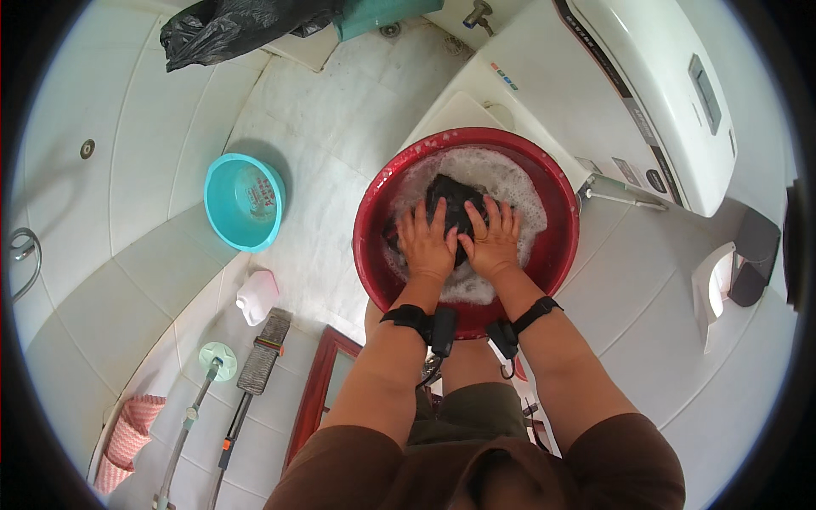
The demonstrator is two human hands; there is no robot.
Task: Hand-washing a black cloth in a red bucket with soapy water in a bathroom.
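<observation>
A large red basin (pixel 365 242) holds sudsy water, with white foam (pixel 524 189) spread around its inside. Dark wet cloth (pixel 452 192) is bunched in the middle, partly out of the water. My left hand (pixel 427 242) lies flat on the cloth's left side, fingers spread and pointing away from me. Beside it my right hand (pixel 494 241) presses on the right side in the same way, thumbs close together. Neither hand grips anything. The cloth under both palms is hidden, and its kind cannot be made out.
A turquoise basin (pixel 214 212) and a pink-white plastic bottle (pixel 257 296) stand on the floor to the left. Mops (pixel 260 357) lean at lower left. A white washing machine (pixel 586 93) stands close at right. A black plastic bag (pixel 246 30) lies at the far left.
</observation>
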